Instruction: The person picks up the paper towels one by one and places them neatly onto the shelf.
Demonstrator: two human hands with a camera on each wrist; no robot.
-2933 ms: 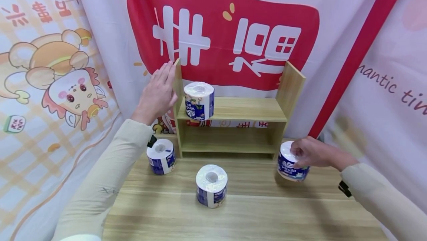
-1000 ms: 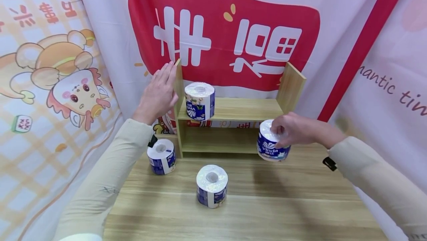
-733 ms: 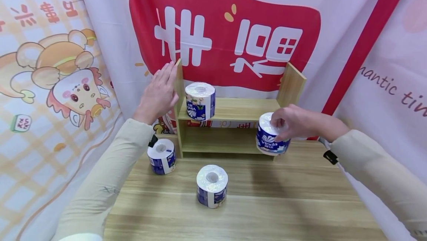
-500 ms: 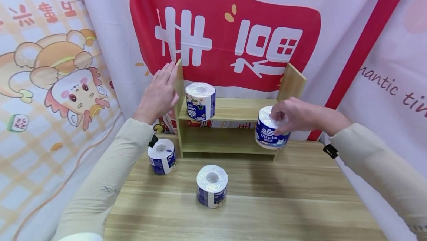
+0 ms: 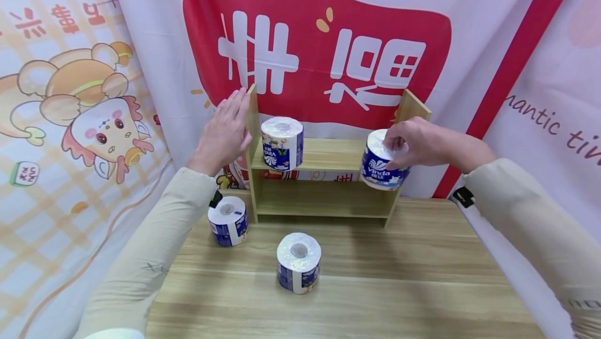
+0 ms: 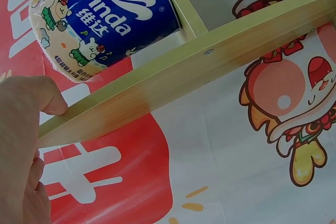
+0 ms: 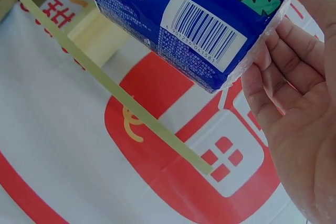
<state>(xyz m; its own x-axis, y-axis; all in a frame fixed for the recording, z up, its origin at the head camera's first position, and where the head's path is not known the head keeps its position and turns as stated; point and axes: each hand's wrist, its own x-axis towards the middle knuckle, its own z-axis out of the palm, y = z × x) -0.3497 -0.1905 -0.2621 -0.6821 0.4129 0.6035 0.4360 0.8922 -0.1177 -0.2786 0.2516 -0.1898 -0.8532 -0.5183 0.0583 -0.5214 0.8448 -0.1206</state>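
Note:
My right hand (image 5: pixel 418 141) pinches a blue-and-white Vinda toilet roll (image 5: pixel 377 172) at its top, thumb on the wrapper. The roll is raised and slightly tilted, overlapping the right end of the upper board of a small wooden shelf (image 5: pixel 328 208). The right wrist view shows its barcode (image 7: pixel 202 32) side and bent fingers at the end rim. My left hand (image 5: pixel 223 133) holds the shelf's left side panel (image 6: pixel 121 100), thumb at its edge and fingers along the outer face. A second toilet roll (image 5: pixel 281 146) stands upright on the upper board at the left.
Two more toilet rolls stand upright on the wooden table (image 5: pixel 375 297): one roll (image 5: pixel 227 221) left of the shelf, another roll (image 5: pixel 298 263) in front of it. A printed cloth (image 5: pixel 314 57) hangs behind the shelf. The shelf's right side panel (image 5: pixel 410 104) rises beside the right hand.
My right hand has lifted the toilet roll from the table's right side, moved it left, then raised it to the upper board's height. The left hand has stayed at the side panel.

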